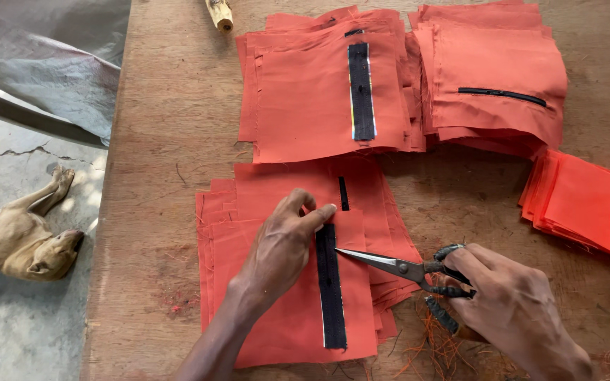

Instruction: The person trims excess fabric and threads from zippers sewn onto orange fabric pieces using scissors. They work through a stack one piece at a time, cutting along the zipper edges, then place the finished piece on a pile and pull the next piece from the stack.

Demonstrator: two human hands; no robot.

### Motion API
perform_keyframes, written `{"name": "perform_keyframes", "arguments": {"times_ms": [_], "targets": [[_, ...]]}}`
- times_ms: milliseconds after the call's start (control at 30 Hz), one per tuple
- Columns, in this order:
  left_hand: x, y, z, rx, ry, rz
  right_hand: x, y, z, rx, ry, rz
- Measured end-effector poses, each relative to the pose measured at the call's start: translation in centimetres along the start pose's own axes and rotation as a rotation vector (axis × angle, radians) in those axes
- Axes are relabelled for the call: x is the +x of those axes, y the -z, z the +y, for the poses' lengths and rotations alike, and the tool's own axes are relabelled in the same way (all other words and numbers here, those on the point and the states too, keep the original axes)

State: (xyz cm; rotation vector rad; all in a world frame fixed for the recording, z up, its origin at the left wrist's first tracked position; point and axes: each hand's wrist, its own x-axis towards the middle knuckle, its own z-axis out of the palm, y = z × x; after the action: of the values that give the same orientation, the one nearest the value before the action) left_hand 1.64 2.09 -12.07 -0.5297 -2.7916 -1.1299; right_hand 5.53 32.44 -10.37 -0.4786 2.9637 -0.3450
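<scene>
On wooden table (164, 141): left hand (280, 247) flattens orange cloth (284, 324); right hand (510, 303) grips steel scissors (390, 264).

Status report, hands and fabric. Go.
Left hand flat on top orange piece, beside black zipper strip. Right hand grips scissors, tips at the strip. Orange thread scraps beside the stack; nothing blocking.
</scene>
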Motion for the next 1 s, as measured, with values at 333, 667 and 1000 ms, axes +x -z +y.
{"name": "perform_keyframes", "arguments": {"times_ms": [333,667,1000], "targets": [[-0.1,-0.1,-0.1,-0.112,-0.018,0.108,0.7,0.2,-0.2,-0.019,-0.024,0.015],[-0.8,0.2,0.9,-0.289,0.049,0.134,1.1,0.5,-0.4,-0.035,-0.179,-0.135],[-0.8,0.3,1.3,-0.233,-0.006,0.135,1.2,0.4,-0.2,0.004,-0.263,-0.219]]}}
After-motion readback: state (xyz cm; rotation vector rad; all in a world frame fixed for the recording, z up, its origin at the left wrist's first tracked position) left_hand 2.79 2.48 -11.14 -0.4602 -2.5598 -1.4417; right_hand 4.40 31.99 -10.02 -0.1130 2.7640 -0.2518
